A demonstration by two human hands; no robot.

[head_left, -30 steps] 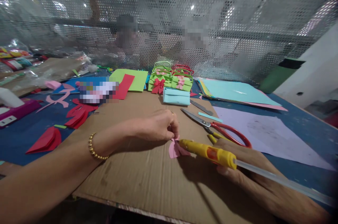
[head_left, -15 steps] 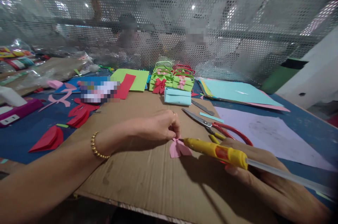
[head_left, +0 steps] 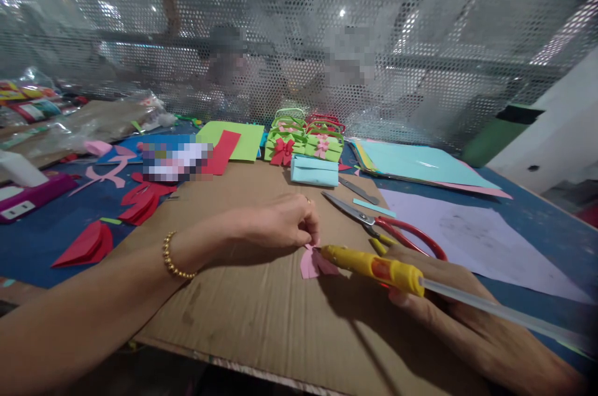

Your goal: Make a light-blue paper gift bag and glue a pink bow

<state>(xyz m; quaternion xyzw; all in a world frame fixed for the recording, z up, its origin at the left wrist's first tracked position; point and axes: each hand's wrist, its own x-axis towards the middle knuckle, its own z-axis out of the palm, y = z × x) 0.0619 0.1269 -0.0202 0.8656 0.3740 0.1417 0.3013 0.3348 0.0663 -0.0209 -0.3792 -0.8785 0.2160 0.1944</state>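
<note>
Pinched between the fingers of my left hand (head_left: 292,221) is the top of a pink paper bow (head_left: 317,263), whose lower flaps spread over the cardboard sheet (head_left: 252,315). My right hand (head_left: 448,296) is closed around a yellow glue gun (head_left: 374,265), with a clear glue stick (head_left: 490,306) running out of its back. The gun's nozzle meets the bow close to my left fingertips; whether glue is coming out cannot be made out. Red-handled scissors (head_left: 374,220) lie just beyond my right hand, partly hidden by it.
A light-blue folded paper purse (head_left: 314,172) stands at the cardboard's far edge, before several small green paper bags (head_left: 324,148). Coloured sheets (head_left: 420,162) are stacked at the back right. Red paper pieces (head_left: 86,245) and a purple power strip (head_left: 42,197) lie left. Perforated metal mesh rises behind.
The glue gun in my right hand has shifted slightly left, bringing its nozzle closer over the pink bow. My left hand stays put.
</note>
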